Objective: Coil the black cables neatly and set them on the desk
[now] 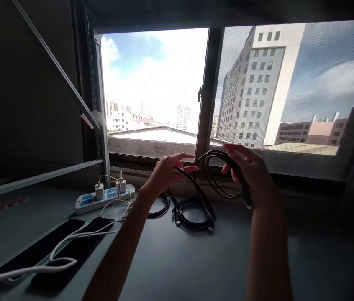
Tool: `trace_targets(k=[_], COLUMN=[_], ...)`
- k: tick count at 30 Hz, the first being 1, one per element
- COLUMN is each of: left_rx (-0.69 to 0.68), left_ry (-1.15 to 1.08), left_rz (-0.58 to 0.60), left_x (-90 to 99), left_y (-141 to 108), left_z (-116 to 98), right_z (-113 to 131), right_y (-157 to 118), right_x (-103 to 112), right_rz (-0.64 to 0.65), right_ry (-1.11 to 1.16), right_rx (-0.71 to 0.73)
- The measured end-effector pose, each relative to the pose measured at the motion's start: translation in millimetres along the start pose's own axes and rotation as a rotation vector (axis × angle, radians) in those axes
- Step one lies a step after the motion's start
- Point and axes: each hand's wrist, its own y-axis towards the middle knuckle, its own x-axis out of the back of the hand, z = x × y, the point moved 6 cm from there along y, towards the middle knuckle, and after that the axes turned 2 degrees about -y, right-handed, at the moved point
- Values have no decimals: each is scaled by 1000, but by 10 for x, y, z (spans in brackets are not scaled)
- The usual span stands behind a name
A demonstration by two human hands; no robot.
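Observation:
My right hand (pixel 250 171) is closed around a looped black cable (pixel 209 184), and a plug end with a metal tip (pixel 248 205) sticks out below the palm. To its left, my left hand (pixel 170 169) has its index finger and thumb stretched out toward the loops. A black cable strand (pixel 185 171) runs out from under those fingers; it appears held by the curled lower ones. Beneath both hands, a coiled black cable (pixel 196 226) with several connector ends lies on the table. Partly behind my left forearm is a second black coil (pixel 161 214).
A white power strip (pixel 81 205) with two chargers stands at the back left. Two dark phones, one nearer the left (pixel 43 246) and one beside it (pixel 78 249), lie under a white cord (pixel 16 274). A window frame (pixel 210 104) rises behind the grey table (pixel 180 267).

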Motion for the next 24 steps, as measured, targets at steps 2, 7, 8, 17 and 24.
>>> trace_targets(k=[2,7,8,17,24], left_rx=[12,-7,-20,-151,-193], left_ry=[-24,49,75,10,34], left_rz=[47,-32,-108,-32,-105], left_x=[-93,-138,-86,83,115], left_y=[-13,-46,-52,-63,-80], left_z=[-8,-87,-113,-218,-276], right_z=[83,173,176,145,-96], right_y=[-44,-121,-124,-125,-24], right_x=[-52,-219,-243,-390,-563], right_rz=[34,191,212,373,481], right_ry=[-46,-58,-53,85,387], right_rx=[38,71,71,111,-118])
